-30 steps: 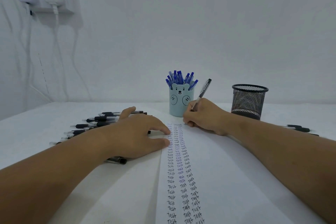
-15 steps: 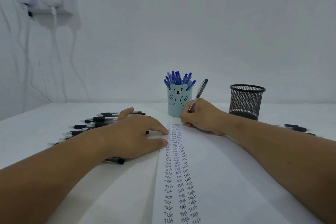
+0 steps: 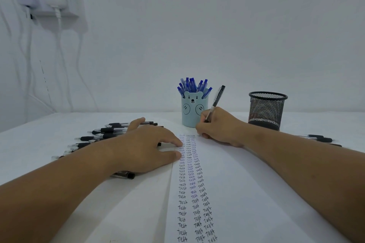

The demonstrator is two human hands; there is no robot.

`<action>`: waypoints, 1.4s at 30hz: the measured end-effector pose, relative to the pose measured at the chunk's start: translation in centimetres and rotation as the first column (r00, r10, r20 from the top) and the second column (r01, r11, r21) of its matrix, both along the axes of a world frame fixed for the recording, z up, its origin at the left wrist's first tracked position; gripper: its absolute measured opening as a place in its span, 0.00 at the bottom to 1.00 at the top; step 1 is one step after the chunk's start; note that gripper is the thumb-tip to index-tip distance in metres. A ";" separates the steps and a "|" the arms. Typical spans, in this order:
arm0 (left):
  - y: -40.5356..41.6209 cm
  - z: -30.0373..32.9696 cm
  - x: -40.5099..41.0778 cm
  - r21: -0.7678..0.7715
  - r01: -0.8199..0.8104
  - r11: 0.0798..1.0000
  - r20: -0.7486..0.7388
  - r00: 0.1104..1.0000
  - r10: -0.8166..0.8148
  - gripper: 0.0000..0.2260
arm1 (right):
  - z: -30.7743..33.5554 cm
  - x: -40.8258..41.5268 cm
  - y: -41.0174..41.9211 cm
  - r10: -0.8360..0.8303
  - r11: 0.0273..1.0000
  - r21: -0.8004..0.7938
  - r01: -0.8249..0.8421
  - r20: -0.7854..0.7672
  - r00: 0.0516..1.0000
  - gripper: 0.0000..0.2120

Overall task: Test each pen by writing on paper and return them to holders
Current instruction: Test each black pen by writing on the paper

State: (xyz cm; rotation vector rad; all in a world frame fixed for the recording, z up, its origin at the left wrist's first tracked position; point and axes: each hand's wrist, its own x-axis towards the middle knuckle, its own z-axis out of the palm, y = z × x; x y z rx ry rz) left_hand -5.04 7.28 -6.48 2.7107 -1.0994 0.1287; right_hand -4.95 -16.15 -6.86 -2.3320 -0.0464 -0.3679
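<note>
While left hand [image 3: 146, 149] lies flat on paper [image 3: 246, 193] | right grip [image 3: 219, 128] pinches pen [image 3: 215, 102], tip hidden below fingers

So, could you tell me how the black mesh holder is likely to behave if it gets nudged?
The black mesh holder looks empty and is open wire, so it is probably light and would slide easily. Its wide base suggests it is unlikely to tip. It should stay rigid when gripped.
</note>
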 end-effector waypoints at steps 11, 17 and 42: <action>0.0 0.0 -0.1 0.010 -0.004 1.000 -0.006 1.000 0.004 0.15 | -0.2 0.4 -0.2 -0.015 0.999 -0.040 0.015 0.008 1.000 0.07; 0.0 0.1 0.0 0.012 -0.003 1.000 -0.009 1.000 0.003 0.15 | -0.2 0.3 -0.2 0.005 0.999 -0.037 -0.004 0.043 0.999 0.07; 0.2 -0.1 0.1 -0.008 0.006 1.000 0.004 1.000 -0.006 0.15 | 1.1 -0.6 -0.2 -0.124 0.980 0.193 0.055 0.369 0.921 0.26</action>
